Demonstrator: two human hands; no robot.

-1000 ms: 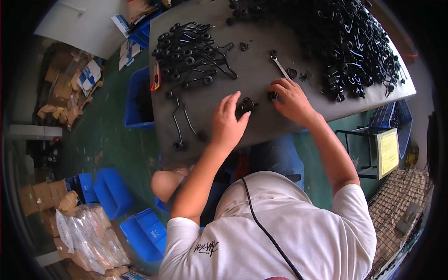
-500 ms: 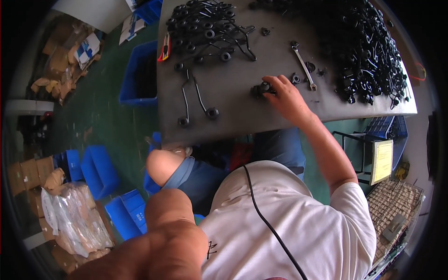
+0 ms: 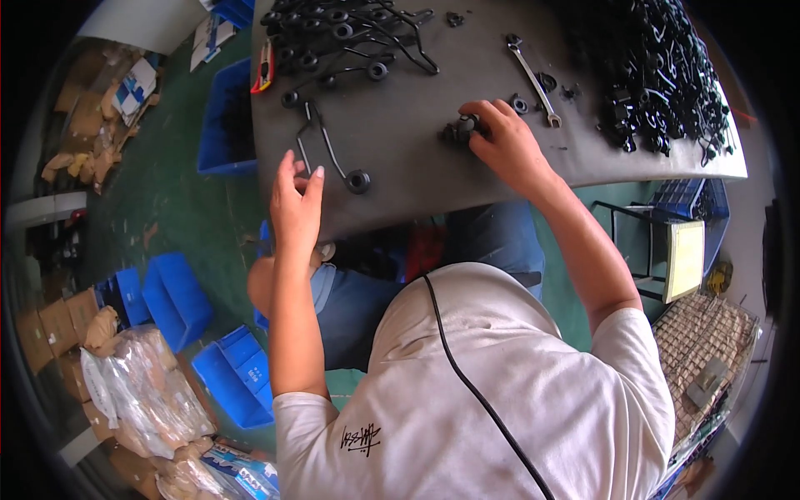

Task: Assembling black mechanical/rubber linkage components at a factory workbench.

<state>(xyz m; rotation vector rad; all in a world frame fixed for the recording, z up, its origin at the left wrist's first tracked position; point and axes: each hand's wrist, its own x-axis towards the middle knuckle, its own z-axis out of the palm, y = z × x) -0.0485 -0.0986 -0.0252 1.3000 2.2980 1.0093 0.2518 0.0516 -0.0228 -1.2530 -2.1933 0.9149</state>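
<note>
My left hand (image 3: 296, 204) is over the table's near left edge, fingers apart. It covers one end of a bent black metal rod (image 3: 331, 152) with a rubber-like ring at its visible end; whether it touches the rod I cannot tell. My right hand (image 3: 508, 146) rests farther right on the table, thumb and fingers closed on a small black round part (image 3: 464, 127). More dark pieces seem bunched there, partly hidden by the fingers. Just beyond that hand are a loose black ring (image 3: 519, 104) and an open-ended wrench (image 3: 533, 79).
A pile of ringed black rods (image 3: 342, 33) covers the grey table's (image 3: 400, 179) far left, beside a red utility knife (image 3: 263, 67). Many black parts (image 3: 658, 83) heap at the right. Blue bins (image 3: 175, 300) and cardboard stand on the floor at left.
My left hand has come up from low in front of my body to the bent rod at the table's edge. My right hand stays closed on the small part.
</note>
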